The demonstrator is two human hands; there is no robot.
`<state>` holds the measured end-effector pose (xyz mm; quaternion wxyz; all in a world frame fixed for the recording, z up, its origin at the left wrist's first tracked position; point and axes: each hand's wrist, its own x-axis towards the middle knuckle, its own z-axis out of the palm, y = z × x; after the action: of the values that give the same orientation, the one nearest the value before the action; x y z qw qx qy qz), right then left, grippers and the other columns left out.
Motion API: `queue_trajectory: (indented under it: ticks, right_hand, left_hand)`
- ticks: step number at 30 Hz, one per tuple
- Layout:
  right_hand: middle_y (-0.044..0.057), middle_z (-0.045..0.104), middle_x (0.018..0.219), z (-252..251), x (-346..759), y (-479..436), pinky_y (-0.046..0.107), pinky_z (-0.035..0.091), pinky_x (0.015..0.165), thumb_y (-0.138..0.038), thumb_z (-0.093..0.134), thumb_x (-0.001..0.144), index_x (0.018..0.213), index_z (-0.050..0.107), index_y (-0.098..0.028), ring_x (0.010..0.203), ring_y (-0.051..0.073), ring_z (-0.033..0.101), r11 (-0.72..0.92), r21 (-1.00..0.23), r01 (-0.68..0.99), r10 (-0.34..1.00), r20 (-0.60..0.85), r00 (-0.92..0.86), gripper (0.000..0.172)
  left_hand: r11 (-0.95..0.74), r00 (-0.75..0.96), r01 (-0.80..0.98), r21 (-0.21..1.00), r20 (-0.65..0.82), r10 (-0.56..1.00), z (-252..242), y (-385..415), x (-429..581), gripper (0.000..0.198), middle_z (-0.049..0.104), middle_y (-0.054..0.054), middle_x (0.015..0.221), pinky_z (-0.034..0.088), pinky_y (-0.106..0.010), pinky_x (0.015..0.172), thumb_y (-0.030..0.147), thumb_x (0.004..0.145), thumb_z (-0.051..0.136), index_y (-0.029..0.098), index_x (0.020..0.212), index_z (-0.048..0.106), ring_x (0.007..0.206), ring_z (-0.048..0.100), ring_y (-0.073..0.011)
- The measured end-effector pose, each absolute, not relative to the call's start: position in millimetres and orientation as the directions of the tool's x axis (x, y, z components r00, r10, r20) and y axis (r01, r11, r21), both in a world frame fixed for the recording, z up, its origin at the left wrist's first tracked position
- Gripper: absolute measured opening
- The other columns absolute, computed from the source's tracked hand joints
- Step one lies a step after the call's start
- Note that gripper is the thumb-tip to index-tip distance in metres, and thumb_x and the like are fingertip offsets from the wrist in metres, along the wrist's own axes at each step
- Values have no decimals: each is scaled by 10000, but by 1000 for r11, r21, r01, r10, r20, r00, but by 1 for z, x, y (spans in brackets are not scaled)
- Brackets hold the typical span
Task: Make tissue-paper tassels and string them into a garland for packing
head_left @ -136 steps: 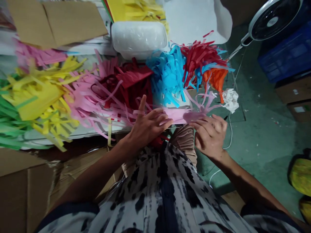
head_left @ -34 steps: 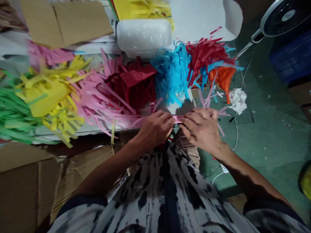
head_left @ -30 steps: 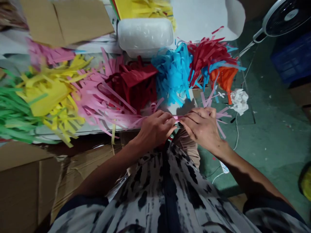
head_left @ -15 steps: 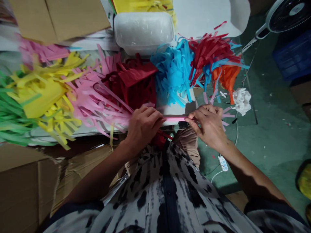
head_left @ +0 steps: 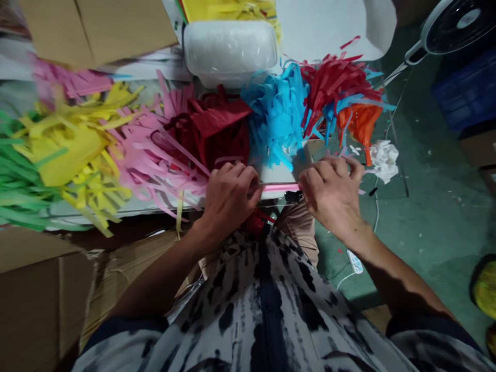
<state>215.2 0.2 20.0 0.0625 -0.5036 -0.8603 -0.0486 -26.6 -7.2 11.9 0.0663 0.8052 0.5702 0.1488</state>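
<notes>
A narrow band of pink tissue paper (head_left: 281, 187) stretches between my two hands at the table's near edge. My left hand (head_left: 231, 199) is closed on its left end, thumb and fingers pinched together. At the right end my right hand (head_left: 332, 188) curls over the band with its fingers bent; the fingertips are hidden beneath the hand. Fringed pink strips (head_left: 145, 150) spread out left of my left hand. Behind it lies a dark red folded paper bundle (head_left: 219, 129), and a blue fringed bundle (head_left: 279, 111) rests beyond the gap between the hands.
Yellow (head_left: 70, 150) and green fringes (head_left: 23, 175) lie at the left. Red (head_left: 337, 82) and orange fringes (head_left: 362, 126) are at the right, by crumpled white paper (head_left: 384, 161). A white plastic tub (head_left: 231, 49) stands behind. Cardboard (head_left: 39, 289) is lower left; a power strip (head_left: 354, 262) is on the floor.
My right hand has turned further over the pink band, its knuckles now raised. The fingers of my left hand have curled more. Fewer pink strip ends show beyond my right hand.
</notes>
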Motion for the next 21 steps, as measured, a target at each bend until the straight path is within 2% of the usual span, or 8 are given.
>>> queue_trajectory:
  ticks: [3,6,10,12,14,16,18,21]
  right_hand:
    - [-10,778,1176,11,217,-11,529,238,1123,-147,509,1053,1200,717,-344,1206,262,599,599,-40,799,785,224,-578,322]
    - [-54,791,1202,2,227,-17,518,262,1087,-144,501,1072,1260,708,-408,1199,254,629,604,-74,794,790,192,-583,384]
    - [-52,798,1210,-2,245,-20,557,275,1071,-158,512,1074,1275,711,-445,1234,292,631,538,-91,838,835,194,-515,403]
    - [-45,789,1235,-1,249,-21,579,275,1090,-149,529,1063,1269,717,-456,1244,301,626,549,-113,828,828,206,-521,415]
    - [-27,785,1236,2,248,-22,603,279,1100,-141,552,1046,1230,739,-453,1245,317,625,557,-144,818,823,225,-521,408]
    - [-3,787,1212,5,245,-21,625,287,1096,-146,569,1035,1169,767,-427,1240,339,627,557,-167,814,823,244,-513,369]
    - [14,789,1186,10,242,-19,644,290,1092,-164,579,1025,1122,782,-398,1240,357,624,560,-168,811,822,238,-518,325]
    - [31,780,1208,16,241,-17,652,265,1112,-205,590,1002,1163,767,-369,1278,377,588,578,-140,804,811,208,-547,290]
  left_hand:
    - [-532,451,794,294,303,840,6,-12,-23,187,762,-39,1159,396,-470,1034,285,1048,561,263,1168,702,1131,623,-262]
    - [-682,587,684,257,361,725,-1,-18,-34,232,778,20,1180,370,-453,1072,284,1082,497,303,1210,690,1121,639,-226]
    - [-609,514,771,186,381,768,3,-23,-64,227,800,65,1097,351,-461,1087,210,1053,527,318,1060,726,1076,643,-212]
    - [-572,476,798,187,388,790,11,-24,-70,241,798,61,1044,291,-522,1159,173,1022,542,316,978,732,1103,627,-229]
    - [-591,485,780,207,396,779,19,-23,-62,210,790,36,1081,264,-567,1194,178,1003,567,305,1004,735,1154,601,-252]
    - [-641,542,733,227,375,752,22,-20,-44,183,778,-5,1139,363,-531,1135,205,1009,585,277,1091,731,1158,595,-263]
    - [-690,622,687,226,308,720,20,-15,-24,169,771,-53,1094,472,-455,965,221,1027,579,224,1106,729,1065,615,-262]
    - [-710,675,673,205,223,704,10,-7,-6,155,742,-93,990,491,-391,791,183,1031,571,158,1024,724,917,607,-251]
